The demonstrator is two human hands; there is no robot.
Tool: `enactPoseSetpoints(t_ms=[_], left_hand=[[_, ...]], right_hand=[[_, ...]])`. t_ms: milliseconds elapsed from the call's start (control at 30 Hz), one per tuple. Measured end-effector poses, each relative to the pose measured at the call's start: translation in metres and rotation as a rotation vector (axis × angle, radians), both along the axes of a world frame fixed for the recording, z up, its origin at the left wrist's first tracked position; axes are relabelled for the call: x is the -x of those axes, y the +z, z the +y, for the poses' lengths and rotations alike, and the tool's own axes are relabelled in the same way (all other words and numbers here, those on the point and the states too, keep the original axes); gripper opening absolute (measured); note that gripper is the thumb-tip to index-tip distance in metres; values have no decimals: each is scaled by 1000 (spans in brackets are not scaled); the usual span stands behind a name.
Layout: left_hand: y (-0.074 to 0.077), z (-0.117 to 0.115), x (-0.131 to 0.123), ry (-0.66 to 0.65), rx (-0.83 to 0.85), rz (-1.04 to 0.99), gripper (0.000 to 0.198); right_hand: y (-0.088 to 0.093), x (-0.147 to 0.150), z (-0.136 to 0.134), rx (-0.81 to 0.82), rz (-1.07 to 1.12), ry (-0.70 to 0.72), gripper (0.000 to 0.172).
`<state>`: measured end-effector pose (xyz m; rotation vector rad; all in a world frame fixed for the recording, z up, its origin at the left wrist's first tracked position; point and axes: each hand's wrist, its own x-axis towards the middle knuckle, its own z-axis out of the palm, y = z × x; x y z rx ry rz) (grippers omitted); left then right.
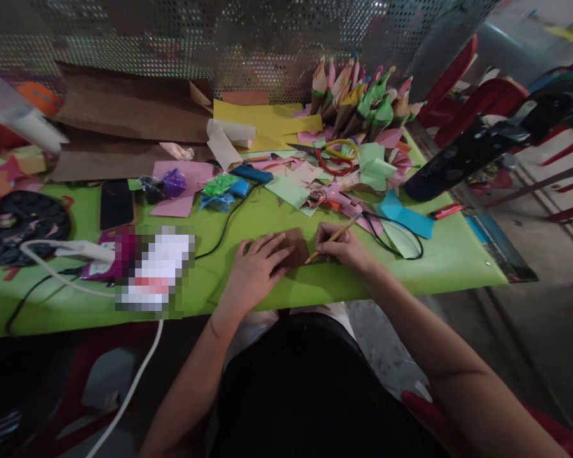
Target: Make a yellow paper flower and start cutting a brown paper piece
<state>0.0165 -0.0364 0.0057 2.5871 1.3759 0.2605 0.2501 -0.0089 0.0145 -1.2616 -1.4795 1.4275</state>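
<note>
My left hand (258, 264) lies flat, fingers spread, pressing on a small brown piece of paper (297, 245) on the green table (439, 261). My right hand (341, 245) is closed in a pinch on a thin wooden stick (332, 240), whose tip touches the table at the paper's right edge. Both hands sit near the table's front edge.
Scissors (337, 156), a glue gun (341, 200) with a black cable, coloured paper scraps and a bunch of paper cones (363, 95) lie behind the hands. A black phone (116, 203), brown paper sheets (134, 108), a dark round tray (23, 222) and a white cable (67, 251) lie left. Red chairs stand right.
</note>
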Motion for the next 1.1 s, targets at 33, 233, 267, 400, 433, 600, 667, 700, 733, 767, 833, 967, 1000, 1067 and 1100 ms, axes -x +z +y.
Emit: enactPoseSetpoints(t_ms=[33,233,267,400,433,600,667,700,733,767,833,967,1000,1067,1100], left_hand=[[0,0,0,1,-1,1,43],[-1,0,0,22,-3,-35,37],[-2,0,0,15,-3,-35,35],[-3,-1,1,5,-16,-34,34],[-3,-1,1,7,-20,-36,34],[-5,-1,2,-4,-22,-49,34],[-6,-1,2,-6,-26,-53,34],[-6,-1,2,-6,-27,-55,34],[-6,-1,3,-6,-26,-56,34],[-6,-1,3,-5,-25,-57,34],[-6,-1,3,-6,-22,-62,34],[-7,-1,3,-3,-21,-69,34],[-8,-2,3,-2,-21,-70,33],[-8,-2,3,-1,-25,-73,33],[-8,-2,3,-2,-27,-75,33]], right_hand=[[0,0,0,5,3,13,15],[-5,2,8,-82,82,-171,24],[-7,2,10,-111,86,-207,26],[-11,6,16,-183,27,-241,31],[-12,7,17,-196,11,-242,31],[-17,8,18,-231,-62,-243,33],[-18,8,19,-237,-86,-232,34],[-19,7,19,-240,-96,-224,34],[-19,7,19,-244,-108,-216,35],[-19,7,19,-248,-120,-212,35],[-19,7,19,-252,-140,-210,35],[-19,6,18,-240,-141,-202,34],[-18,5,18,-237,-141,-199,34],[-16,5,17,-240,-151,-195,34],[-15,5,17,-243,-157,-191,33]])
